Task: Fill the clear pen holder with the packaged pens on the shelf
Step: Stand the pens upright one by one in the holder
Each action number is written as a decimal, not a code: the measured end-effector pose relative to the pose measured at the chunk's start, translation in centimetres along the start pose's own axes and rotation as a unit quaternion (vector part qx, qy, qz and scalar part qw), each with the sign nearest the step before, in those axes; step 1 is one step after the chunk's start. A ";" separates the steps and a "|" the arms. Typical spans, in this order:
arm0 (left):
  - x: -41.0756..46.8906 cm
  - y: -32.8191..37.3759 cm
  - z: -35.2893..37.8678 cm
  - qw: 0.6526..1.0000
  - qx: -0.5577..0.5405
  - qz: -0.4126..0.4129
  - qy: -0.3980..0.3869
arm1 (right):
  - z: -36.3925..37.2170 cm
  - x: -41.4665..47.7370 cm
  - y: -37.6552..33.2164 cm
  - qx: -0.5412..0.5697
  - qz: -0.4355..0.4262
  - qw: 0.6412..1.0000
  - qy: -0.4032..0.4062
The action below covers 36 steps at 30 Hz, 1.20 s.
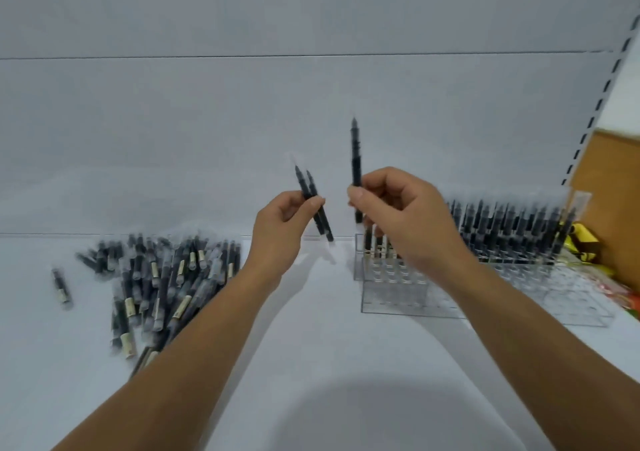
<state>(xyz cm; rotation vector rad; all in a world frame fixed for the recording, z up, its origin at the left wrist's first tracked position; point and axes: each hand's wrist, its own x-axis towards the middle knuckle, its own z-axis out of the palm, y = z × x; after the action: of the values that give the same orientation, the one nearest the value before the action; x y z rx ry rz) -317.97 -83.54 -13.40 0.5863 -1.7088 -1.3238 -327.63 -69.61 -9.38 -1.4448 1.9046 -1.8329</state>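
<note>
Left hand (pixel 284 223): raised above the shelf, thumb and curled fingers pinching two packaged pens (pixel 317 208) near their middle; the pens tilt, upper ends leaning left.
Right hand (pixel 401 218): just beside the left hand but apart from it, thumb and fingertips pinching a single pen (pixel 355 152) held upright above the holder's left end.
Pen holder (pixel 394 291): clear, on the shelf's right half; standing pens (pixel 512 229) crowd its back rows, while the front rows show bare holes.
Pile of pens (pixel 162 277): loose on the shelf at left, against the back edge; one stray pen (pixel 61 286) lies apart, further left.
Shelf (pixel 311 329): white, with open room between pile and holder, under both forearms.
Edges: back panel (pixel 242 121) closes the rear; slotted post (pixel 604 90) and brown board (pixel 616 187) close the right, with yellow packets (pixel 585 246) beside the holder's right end.
</note>
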 end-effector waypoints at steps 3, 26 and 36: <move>-0.9 -1.5 0.8 0.999 -0.045 -0.003 -0.002 | -2.5 0.7 1.6 -0.049 0.011 0.998 0.029; -1.9 -3.3 2.2 0.993 -0.075 0.026 -0.089 | -2.8 0.9 6.6 -0.317 0.049 0.947 -0.021; -2.5 -3.0 2.5 0.991 -0.074 0.038 -0.107 | -2.8 0.7 6.4 -0.354 0.064 0.933 -0.026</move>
<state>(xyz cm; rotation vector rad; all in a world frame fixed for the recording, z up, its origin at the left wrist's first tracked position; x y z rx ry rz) -319.24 -81.26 -17.23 0.2997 -1.7655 -1.4872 -333.24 -69.38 -13.65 -1.4481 2.7089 -1.0620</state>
